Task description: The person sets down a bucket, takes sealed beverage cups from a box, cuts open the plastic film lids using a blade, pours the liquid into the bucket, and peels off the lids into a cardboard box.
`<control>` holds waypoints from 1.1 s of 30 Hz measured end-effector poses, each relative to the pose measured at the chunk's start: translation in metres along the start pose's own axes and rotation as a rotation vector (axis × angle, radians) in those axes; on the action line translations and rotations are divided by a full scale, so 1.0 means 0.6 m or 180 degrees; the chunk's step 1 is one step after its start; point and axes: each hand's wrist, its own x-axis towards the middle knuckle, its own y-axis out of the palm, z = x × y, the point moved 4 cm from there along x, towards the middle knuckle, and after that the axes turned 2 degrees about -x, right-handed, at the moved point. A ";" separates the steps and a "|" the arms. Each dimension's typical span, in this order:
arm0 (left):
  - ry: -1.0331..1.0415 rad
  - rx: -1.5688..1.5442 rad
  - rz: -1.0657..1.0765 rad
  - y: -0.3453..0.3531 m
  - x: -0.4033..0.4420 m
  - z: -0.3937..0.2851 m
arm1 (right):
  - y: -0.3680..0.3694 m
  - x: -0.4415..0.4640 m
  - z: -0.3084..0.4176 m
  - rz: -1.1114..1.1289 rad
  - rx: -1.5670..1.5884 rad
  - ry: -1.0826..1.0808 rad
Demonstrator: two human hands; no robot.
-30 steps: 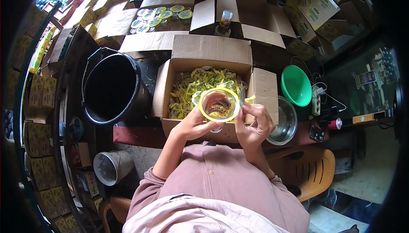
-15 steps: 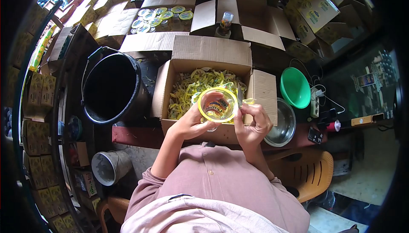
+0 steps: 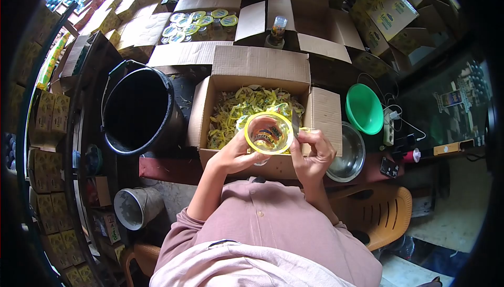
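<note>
My left hand is wrapped around a clear plastic cup with a yellow rim and a printed side; its mouth is tilted toward me. Close against the cup's right edge, my right hand pinches what looks like a thin grey blade, mostly hidden by the fingers. A bit of yellow strip shows at those fingertips. Both hands are over the near edge of an open cardboard box, which holds a heap of yellow strips.
A black bucket stands left of the box. On the right are a green bowl and a metal bowl. Behind, another carton holds several yellow-lidded cups, with a jar beside it. A chair is at the right.
The cup has dipped slightly, and less yellow shows inside its mouth. The yellow strip by my right fingers sits a little lower. Both hands keep their grips.
</note>
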 end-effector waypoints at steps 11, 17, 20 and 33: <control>0.0557 0.0203 -0.0016 0.010 0.010 -0.005 | 0.005 0.003 -0.005 0.0072 0.0069 -0.0058; 0.0471 -0.0152 -0.0718 0.008 0.010 0.021 | 0.007 0.001 0.003 -0.0178 -0.0234 -0.0155; 0.0548 -0.0092 -0.0697 0.007 0.009 0.024 | 0.010 -0.003 0.010 -0.0161 -0.0208 -0.0132; 0.0579 0.0371 -0.0337 0.018 0.001 0.016 | 0.003 0.008 0.011 -0.0122 -0.0373 -0.0462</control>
